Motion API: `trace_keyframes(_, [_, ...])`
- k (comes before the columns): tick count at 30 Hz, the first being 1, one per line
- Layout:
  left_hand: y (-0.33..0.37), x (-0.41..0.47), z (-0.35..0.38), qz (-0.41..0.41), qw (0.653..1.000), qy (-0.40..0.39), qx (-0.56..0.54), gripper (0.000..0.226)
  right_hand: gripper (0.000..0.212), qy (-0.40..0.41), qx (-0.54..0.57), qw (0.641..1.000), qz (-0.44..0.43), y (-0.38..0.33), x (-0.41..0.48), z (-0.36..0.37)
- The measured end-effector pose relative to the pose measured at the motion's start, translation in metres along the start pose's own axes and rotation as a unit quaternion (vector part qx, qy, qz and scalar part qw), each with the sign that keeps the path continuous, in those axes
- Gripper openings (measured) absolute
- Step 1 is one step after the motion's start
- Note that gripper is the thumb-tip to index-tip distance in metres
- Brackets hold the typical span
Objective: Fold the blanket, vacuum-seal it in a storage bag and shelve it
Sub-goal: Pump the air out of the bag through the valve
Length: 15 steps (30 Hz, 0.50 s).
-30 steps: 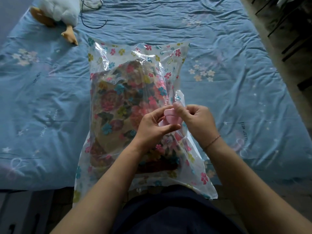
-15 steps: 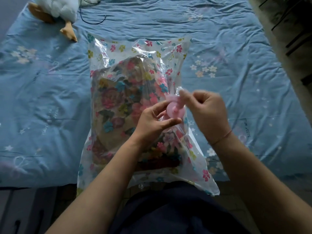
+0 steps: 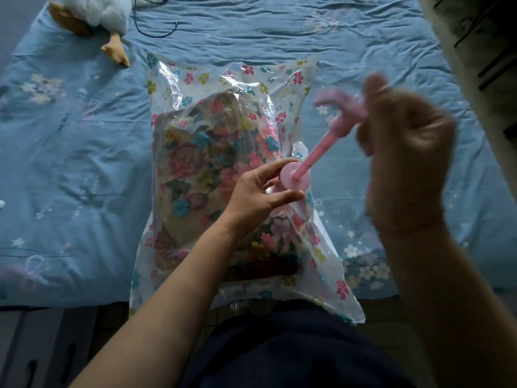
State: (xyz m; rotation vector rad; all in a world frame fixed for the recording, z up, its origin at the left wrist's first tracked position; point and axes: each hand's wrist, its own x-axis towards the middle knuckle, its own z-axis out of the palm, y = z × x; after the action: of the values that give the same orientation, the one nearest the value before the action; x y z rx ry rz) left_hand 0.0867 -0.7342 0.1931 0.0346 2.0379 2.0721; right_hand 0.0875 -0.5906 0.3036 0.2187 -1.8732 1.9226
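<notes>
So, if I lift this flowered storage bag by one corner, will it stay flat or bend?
Probably it bends: the storage bag is thin, wrinkled film, loose around the folded blanket. Its glossy surface looks slippery, so a corner might slide from your grip. The blanket's bulk would likely sag.

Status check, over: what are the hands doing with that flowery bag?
Left hand grips the pink pump at the storage bag. Right hand holds the handle, rod extended, blurred. Blanket inside, bag not yet flat. Nothing blocking.
</notes>
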Motion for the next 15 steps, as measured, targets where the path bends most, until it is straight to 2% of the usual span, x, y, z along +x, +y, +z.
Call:
trace_keyframes(2, [-0.002, 0.0, 0.001, -0.003, 1.0, 0.006, -0.002, 0.058, 0.038, 0.022, 0.023, 0.998, -0.055, -0.009, 0.004, 0.002])
trace_keyframes(3, [-0.004, -0.001, 0.001, -0.005, 1.0, 0.011, -0.004, 0.058, 0.04, 0.019, 0.011, 0.999, -0.044, 0.0, -0.001, 0.003])
trace_keyframes(5, [-0.006, -0.004, 0.002, -0.005, 1.0, 0.016, -0.005, 0.057, 0.04, -0.013, -0.064, 0.997, 0.046, 0.033, -0.019, 0.001])
trace_keyframes(7, [-0.005, -0.006, 0.003, 0.003, 1.0, 0.008, 0.001, 0.055, 0.04, -0.089, -0.168, 0.969, 0.158, 0.063, -0.037, -0.002])
trace_keyframes(8, [-0.004, -0.007, 0.004, 0.005, 1.0, 0.005, -0.001, 0.055, 0.042, -0.105, -0.204, 0.957, 0.175, 0.067, -0.041, -0.004])
trace_keyframes(10, [-0.001, -0.007, 0.002, 0.004, 1.0, 0.006, -0.012, 0.057, 0.042, -0.084, -0.199, 0.968, 0.125, 0.048, -0.031, -0.004])
trace_keyframes(12, [0.003, -0.005, 0.001, 0.004, 1.0, 0.004, -0.011, 0.06, 0.037, -0.026, -0.089, 0.995, 0.037, 0.012, -0.012, -0.004])
trace_keyframes(14, [0.004, -0.006, 0.002, 0.001, 1.0, 0.002, -0.01, 0.061, 0.038, 0.006, -0.006, 0.999, -0.042, -0.009, 0.001, -0.003])
trace_keyframes(15, [0.003, -0.007, 0.003, -0.001, 1.0, 0.004, -0.01, 0.06, 0.038, 0.013, 0.001, 0.999, -0.046, -0.005, -0.001, -0.003])
